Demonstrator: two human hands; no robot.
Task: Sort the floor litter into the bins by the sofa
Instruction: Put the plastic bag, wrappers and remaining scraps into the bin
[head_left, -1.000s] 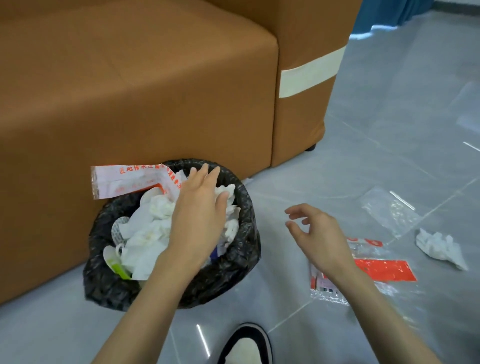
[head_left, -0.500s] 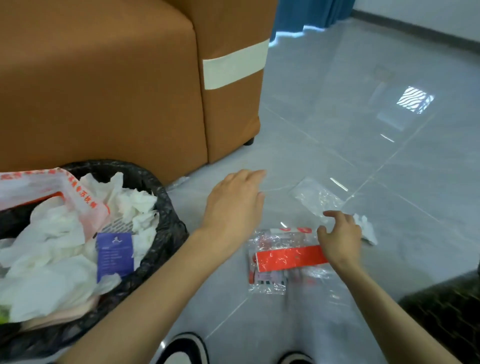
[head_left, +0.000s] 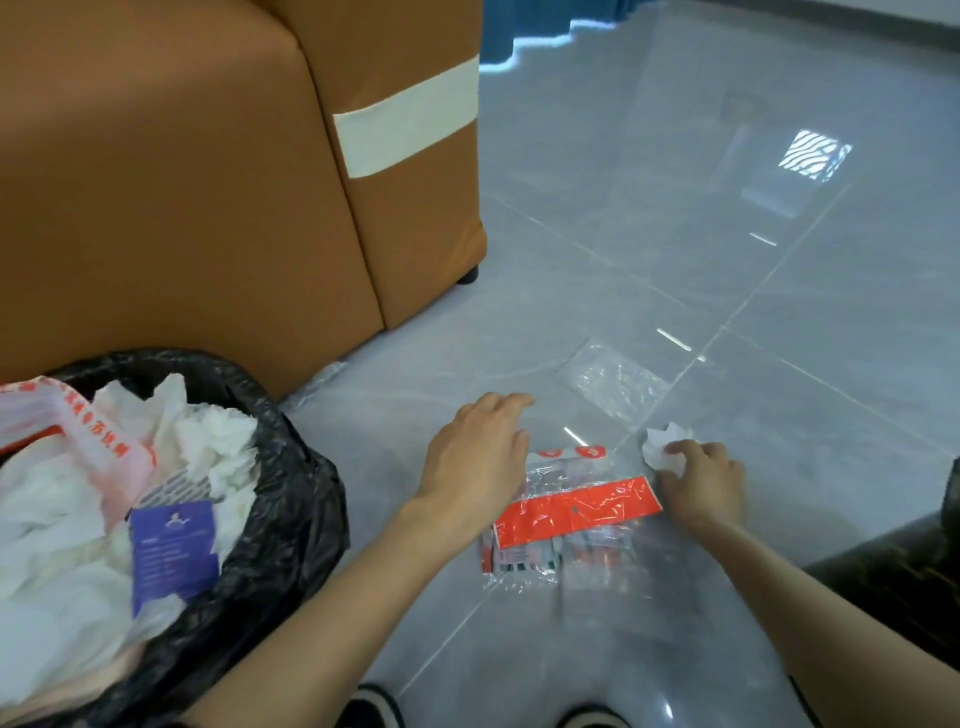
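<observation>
- While the left hand hovers open just beside the red-and-clear wrapper, the right hand pinches the crumpled tissue on the floor: a pickup step.
- Next, likely: lift it and carry it left to the black-lined bin, which is heaped with tissues.

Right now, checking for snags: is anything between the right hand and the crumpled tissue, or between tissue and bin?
Nothing there: the right hand pinches the crumpled tissue. Toward the black-lined bin, only the left hand and a flat red-banded plastic wrapper lie between.
</observation>
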